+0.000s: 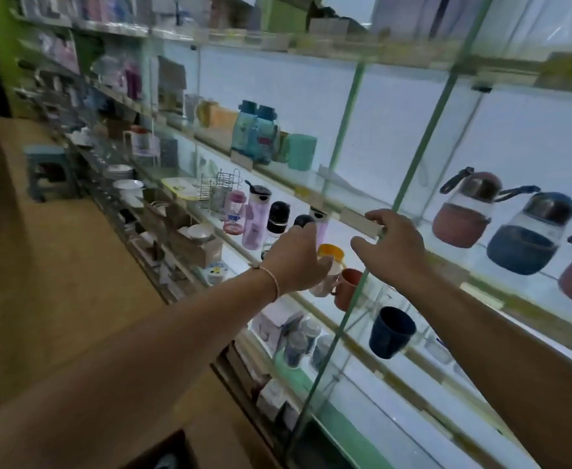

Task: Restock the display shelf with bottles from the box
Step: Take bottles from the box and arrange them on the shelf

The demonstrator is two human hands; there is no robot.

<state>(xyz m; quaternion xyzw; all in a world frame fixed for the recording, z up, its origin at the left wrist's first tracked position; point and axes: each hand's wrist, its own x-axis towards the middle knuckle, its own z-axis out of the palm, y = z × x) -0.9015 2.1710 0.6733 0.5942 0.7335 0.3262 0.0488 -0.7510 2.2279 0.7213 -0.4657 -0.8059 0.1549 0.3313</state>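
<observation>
The left hand (294, 262) seems to curl around a bottle (303, 221) with a smooth domed black cap (blur hides its body), standing on the lit glass shelf (234, 255) beside clear plastic bottles (256, 221). The right hand (393, 245) rests loose fingertips on the upper shelf edge (311, 194).

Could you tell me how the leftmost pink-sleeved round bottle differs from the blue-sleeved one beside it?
The pink-sleeved bottle has a reddish cap and a dark strap; the blue-sleeved bottle has a dark blue cap and a blue strap. The pink-sleeved one stands further left. Both are round, clear above the sleeve, with carry loops.
</observation>
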